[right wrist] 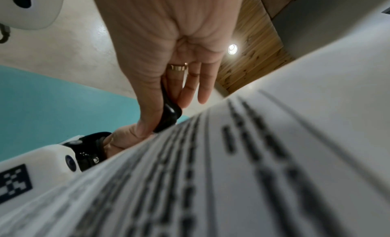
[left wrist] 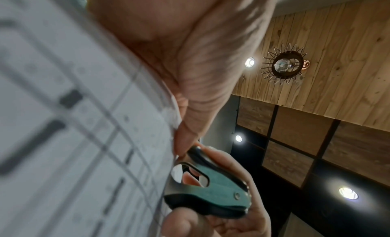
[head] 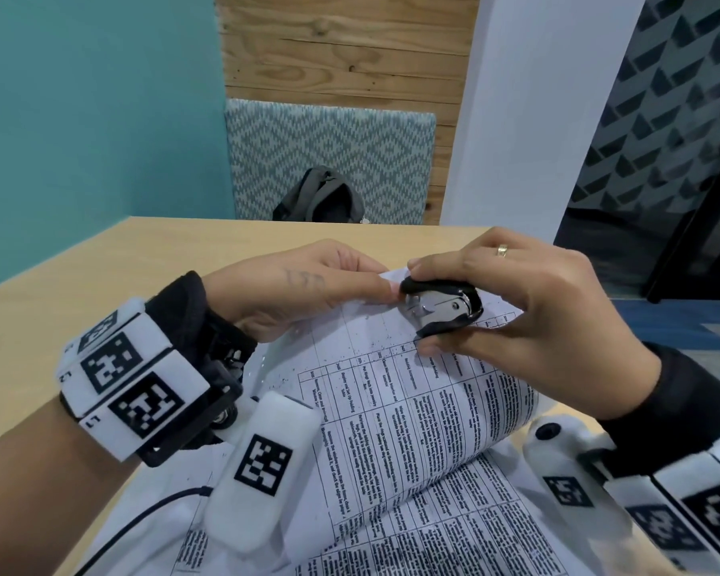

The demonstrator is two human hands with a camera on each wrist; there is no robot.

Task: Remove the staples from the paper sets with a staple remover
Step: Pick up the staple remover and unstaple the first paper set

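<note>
A printed paper set [head: 412, 392] is lifted off the table, its top corner raised. My left hand [head: 308, 293] pinches that corner between thumb and fingers; the same paper set [left wrist: 73, 123] fills the left of the left wrist view. My right hand [head: 495, 301] grips a black and metal staple remover [head: 441, 303] between thumb and forefinger, its metal jaws against the paper's top corner beside my left thumb. The staple remover [left wrist: 211, 190] shows up close in the left wrist view, and as a black staple remover [right wrist: 168, 117] grip in the right wrist view. The staple itself is hidden.
More printed sheets [head: 454, 530] lie on the wooden table [head: 100, 264] below the lifted set. A black cable [head: 142, 517] runs across the near left. A dark backpack [head: 321, 197] sits on a patterned bench beyond the far table edge.
</note>
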